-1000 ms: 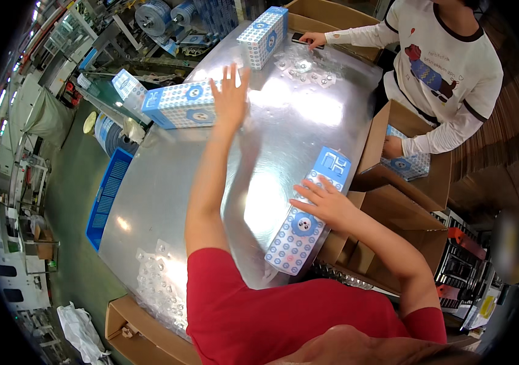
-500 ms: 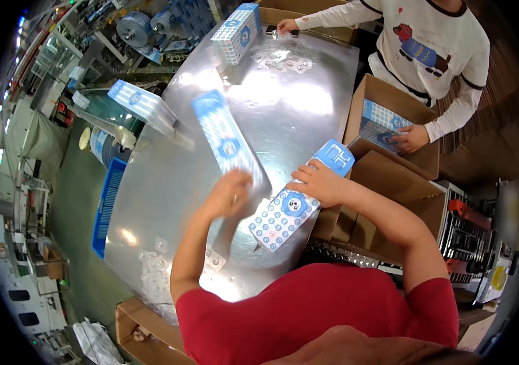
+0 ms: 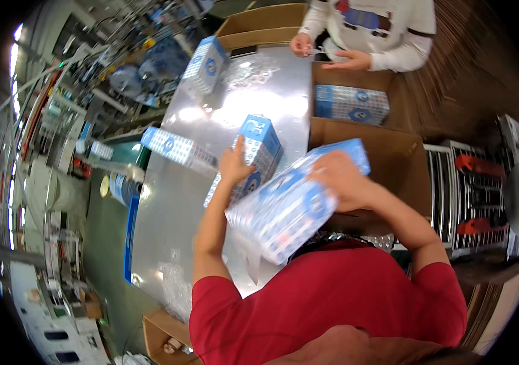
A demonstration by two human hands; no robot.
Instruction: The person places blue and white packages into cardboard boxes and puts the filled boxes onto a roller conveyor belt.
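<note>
My right hand (image 3: 340,181) grips the upper end of a blue-and-white printed pack (image 3: 290,210), blurred by motion. That pack is tilted over the near edge of the metal table, in front of my body. A second pack of the same print (image 3: 265,146) lies on the table just left of it. Over its left side my left hand (image 3: 235,167) is closed, thumb and fingers on the wrapping. Part of this second pack is hidden behind my left forearm and the first pack. A loose clear flap (image 3: 248,258) hangs below the right-hand pack.
One more pack (image 3: 177,148) lies at the table's left edge, another (image 3: 205,64) stands at the far end. Clear plastic pieces (image 3: 250,72) are scattered there. An open carton (image 3: 363,143) adjoins the right edge; beyond it, a co-worker's hands (image 3: 332,58) are above a carton holding packs (image 3: 352,103).
The view has shifted. My right hand has raised and tilted its pack; the left-hand pack, swinging before, now rests nearer it. The co-worker's hand has left the carton.
</note>
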